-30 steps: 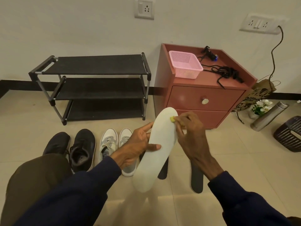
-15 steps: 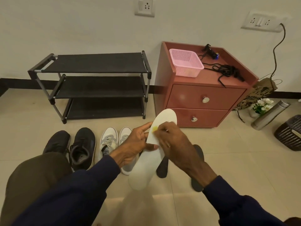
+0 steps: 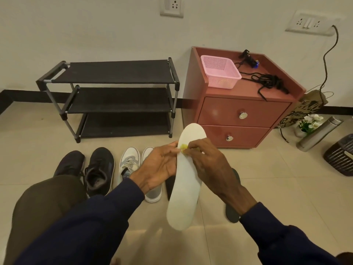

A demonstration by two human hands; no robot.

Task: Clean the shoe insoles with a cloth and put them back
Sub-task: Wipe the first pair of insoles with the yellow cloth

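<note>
White insole (image 3: 186, 180): centre of the frame, held off the floor, one rounded end tilted up toward the red cabinet (image 3: 242, 111), the other pointing at the lower edge.
Left hand (image 3: 158, 167): clasps the insole's left edge at about mid-length, with the thumb on the near face; the fingers behind it are hidden.
Right hand (image 3: 208, 165): fingertips pinched together on the yellow cloth (image 3: 183, 147), pressing it to the insole's upper part.
Yellow cloth: a small wad, mostly covered by the fingers.
Handling (judged): light, thin and flexible, probably foam. The surface looks matt, so slipping seems unlikely. It is not fragile, but it would buckle under an unsupported push.
Where to hold (judged): along the long edges near the middle, with fingers backing the spot the cloth rubs.
Dark insoles (image 3: 232, 209): two lie on the floor, lower centre, partly hidden behind the hands.
White shoes (image 3: 130, 163): on the floor just left of the hands, the likely place for the white insole's return.
Black shoes (image 3: 100, 169): farther left, beside the white pair.
</note>
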